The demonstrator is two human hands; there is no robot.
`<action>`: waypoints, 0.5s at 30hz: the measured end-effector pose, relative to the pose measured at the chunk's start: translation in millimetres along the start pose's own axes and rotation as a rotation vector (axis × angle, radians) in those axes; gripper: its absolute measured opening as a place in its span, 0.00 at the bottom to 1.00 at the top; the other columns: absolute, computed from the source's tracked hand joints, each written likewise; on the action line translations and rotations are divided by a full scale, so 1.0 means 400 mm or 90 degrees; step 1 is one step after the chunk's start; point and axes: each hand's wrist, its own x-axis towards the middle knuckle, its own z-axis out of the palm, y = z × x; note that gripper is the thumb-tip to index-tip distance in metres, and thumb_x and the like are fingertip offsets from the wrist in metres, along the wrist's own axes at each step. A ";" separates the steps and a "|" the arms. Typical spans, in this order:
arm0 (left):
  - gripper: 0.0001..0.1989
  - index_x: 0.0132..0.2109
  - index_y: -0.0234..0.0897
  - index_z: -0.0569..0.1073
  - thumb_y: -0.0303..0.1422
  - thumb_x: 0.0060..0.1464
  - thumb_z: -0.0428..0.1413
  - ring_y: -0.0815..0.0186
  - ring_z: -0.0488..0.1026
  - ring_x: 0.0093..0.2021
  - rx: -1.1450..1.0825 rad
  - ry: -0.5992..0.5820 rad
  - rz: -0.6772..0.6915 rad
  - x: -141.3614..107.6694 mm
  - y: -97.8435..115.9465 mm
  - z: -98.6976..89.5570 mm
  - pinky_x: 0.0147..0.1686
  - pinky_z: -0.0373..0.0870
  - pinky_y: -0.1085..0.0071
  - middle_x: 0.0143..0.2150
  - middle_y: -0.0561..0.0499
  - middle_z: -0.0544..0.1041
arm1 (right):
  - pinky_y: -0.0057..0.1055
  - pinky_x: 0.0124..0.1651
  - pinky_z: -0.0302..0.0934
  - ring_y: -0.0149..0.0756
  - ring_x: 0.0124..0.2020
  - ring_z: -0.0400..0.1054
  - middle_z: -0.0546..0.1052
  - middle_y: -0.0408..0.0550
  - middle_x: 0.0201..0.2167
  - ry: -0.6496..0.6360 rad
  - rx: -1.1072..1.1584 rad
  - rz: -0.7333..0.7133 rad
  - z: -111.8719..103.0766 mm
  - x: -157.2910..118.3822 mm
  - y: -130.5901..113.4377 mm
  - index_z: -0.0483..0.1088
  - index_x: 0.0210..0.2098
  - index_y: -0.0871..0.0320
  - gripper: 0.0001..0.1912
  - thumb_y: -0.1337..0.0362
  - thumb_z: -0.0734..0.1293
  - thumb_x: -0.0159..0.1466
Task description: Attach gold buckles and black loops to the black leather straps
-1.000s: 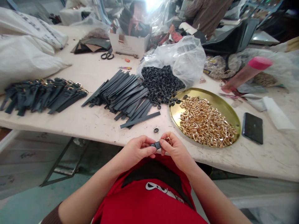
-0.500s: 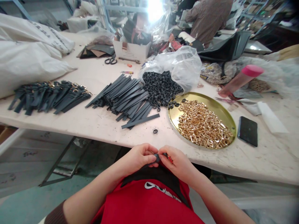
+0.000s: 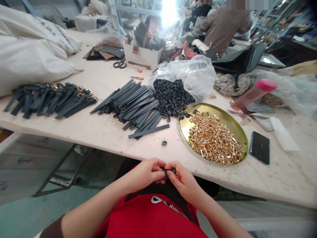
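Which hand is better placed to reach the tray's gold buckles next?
Probably the right hand: the tray and its gold buckles lie on that side, nearer to it than to the left hand. Both hands hold a dark strap.

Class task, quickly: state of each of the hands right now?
Left hand: closed, pinching a dark strap.
Right hand: closed, holding the same strap near its buckle.

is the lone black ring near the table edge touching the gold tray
Apart: the head view shows bare tabletop between the lone ring and gold tray.
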 end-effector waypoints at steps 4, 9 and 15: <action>0.10 0.30 0.34 0.71 0.34 0.50 0.48 0.71 0.68 0.21 0.111 -0.046 -0.024 0.003 0.011 -0.030 0.24 0.62 0.77 0.19 0.56 0.71 | 0.30 0.36 0.60 0.34 0.33 0.66 0.72 0.47 0.33 0.087 -0.029 -0.020 0.021 0.009 0.020 0.62 0.40 0.57 0.08 0.63 0.55 0.63; 0.13 0.24 0.34 0.70 0.36 0.51 0.47 0.73 0.64 0.17 0.183 0.002 0.000 0.027 0.017 -0.030 0.21 0.58 0.78 0.15 0.57 0.67 | 0.30 0.36 0.61 0.35 0.33 0.68 0.73 0.47 0.33 0.124 -0.062 -0.042 0.019 0.024 0.027 0.62 0.40 0.57 0.09 0.63 0.55 0.63; 0.14 0.24 0.35 0.67 0.40 0.50 0.48 0.74 0.60 0.15 0.148 -0.008 -0.022 0.039 0.015 -0.032 0.17 0.55 0.78 0.15 0.58 0.65 | 0.30 0.33 0.61 0.34 0.29 0.67 0.73 0.48 0.30 0.136 -0.112 -0.042 0.014 0.040 0.028 0.62 0.41 0.58 0.10 0.63 0.55 0.63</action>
